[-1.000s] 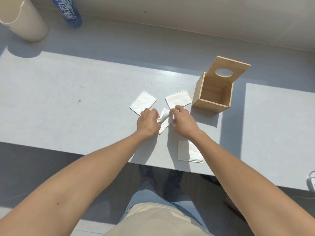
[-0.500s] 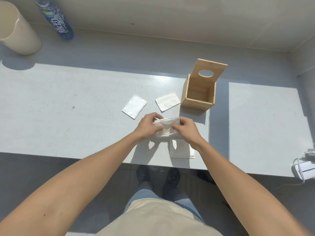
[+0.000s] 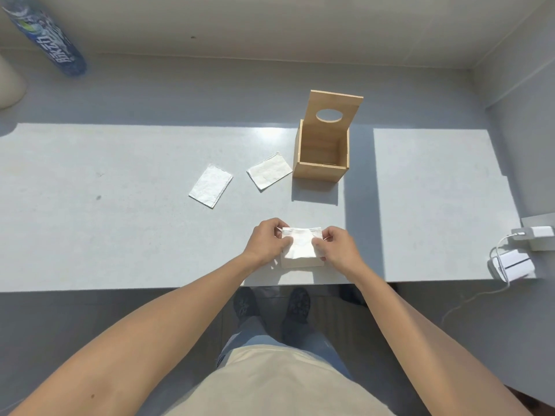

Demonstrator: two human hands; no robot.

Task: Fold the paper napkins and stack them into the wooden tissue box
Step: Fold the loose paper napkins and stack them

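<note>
I hold a white paper napkin [image 3: 301,244] stretched between both hands, just above the table's near edge. My left hand [image 3: 268,240] pinches its left side and my right hand [image 3: 335,247] pinches its right side. Under it lies a folded napkin pile [image 3: 301,263], mostly hidden. Two more folded napkins lie flat further back: one [image 3: 211,185] to the left, one [image 3: 269,171] beside the box. The wooden tissue box [image 3: 320,173] stands behind my hands with its lid [image 3: 332,111] tipped up, the oval hole showing. Its inside looks bare.
A blue drink bottle [image 3: 49,40] lies at the far left near a cream cylinder [image 3: 7,85]. White chargers with cables [image 3: 512,261] sit at the right table edge. The grey table [image 3: 120,235] ends just below my hands; my shoes show beneath.
The napkin was crumpled between my hands a second ago. It is now spread flat between them, and both hands have come nearer to the table's front edge, over the pile.
</note>
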